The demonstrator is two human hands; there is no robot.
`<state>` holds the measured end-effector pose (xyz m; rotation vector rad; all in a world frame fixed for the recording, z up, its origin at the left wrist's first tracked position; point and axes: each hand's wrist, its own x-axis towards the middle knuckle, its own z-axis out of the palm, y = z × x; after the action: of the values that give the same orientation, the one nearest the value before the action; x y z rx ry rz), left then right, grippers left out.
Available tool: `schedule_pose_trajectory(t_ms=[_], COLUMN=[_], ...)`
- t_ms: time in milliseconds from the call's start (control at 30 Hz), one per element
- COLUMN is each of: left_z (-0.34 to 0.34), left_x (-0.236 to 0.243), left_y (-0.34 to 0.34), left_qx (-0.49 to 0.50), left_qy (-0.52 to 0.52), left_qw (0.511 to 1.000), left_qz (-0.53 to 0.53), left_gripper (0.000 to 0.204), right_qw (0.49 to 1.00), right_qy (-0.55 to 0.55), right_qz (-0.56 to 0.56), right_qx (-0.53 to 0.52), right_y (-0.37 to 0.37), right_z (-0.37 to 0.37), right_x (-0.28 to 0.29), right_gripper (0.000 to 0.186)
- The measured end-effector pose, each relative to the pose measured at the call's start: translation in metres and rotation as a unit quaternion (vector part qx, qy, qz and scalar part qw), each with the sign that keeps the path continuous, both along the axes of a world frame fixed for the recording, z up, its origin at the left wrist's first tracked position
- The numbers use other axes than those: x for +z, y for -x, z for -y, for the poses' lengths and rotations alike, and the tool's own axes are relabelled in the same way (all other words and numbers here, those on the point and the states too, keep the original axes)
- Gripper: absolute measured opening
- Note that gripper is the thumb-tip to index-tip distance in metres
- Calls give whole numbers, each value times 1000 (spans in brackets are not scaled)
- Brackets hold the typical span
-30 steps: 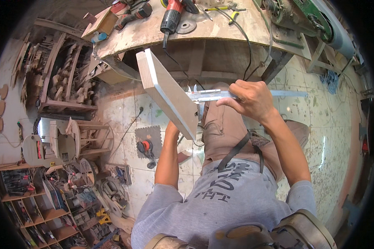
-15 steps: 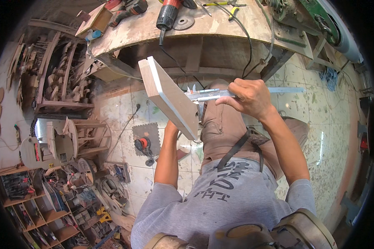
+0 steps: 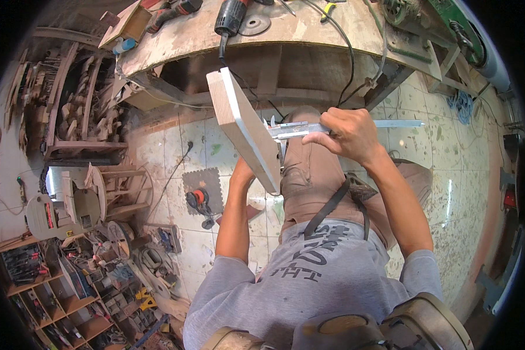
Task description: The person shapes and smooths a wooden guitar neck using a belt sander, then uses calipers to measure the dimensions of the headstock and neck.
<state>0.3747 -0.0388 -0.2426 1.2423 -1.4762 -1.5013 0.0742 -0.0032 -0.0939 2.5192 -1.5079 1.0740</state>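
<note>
A thick wooden board (image 3: 242, 133) with a pale edge is held up, tilted, in front of my lap. My left hand (image 3: 243, 170) supports it from behind; the board hides most of its fingers. My right hand (image 3: 352, 135) is closed around a metal vernier caliper (image 3: 297, 130), thumb along the slide. The caliper lies nearly level, its jaws close to the board's right side, and its long beam sticks out to the right past my hand. Whether the jaws touch the wood I cannot tell.
Ahead stands a wooden workbench (image 3: 186, 51) carrying a corded power tool (image 3: 231, 17), a metal disc (image 3: 254, 25) and a drill (image 3: 172, 14). An orange-black sander (image 3: 198, 198) rests on a grey floor mat (image 3: 214, 184). Shelves of tools (image 3: 70, 303) and wood offcuts fill the left side.
The board has shifted slightly right and up, standing a little steeper. My right hand keeps its grip on the caliper, nearly in place. The bench appears a little higher in view.
</note>
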Motion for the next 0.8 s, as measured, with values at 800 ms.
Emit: schedule_pose_trajectory(t_ms=[800], left_z=[3], left_x=[74], left_y=[6], left_qx=[-131], left_qy=[-57], left_qw=[982], left_qz=[-124], left_gripper=[38], right_qw=[993], right_qy=[-119], right_qz=[-16], right_qx=[14], right_y=[12], right_z=[-28], right_x=[-10], right_gripper=[56])
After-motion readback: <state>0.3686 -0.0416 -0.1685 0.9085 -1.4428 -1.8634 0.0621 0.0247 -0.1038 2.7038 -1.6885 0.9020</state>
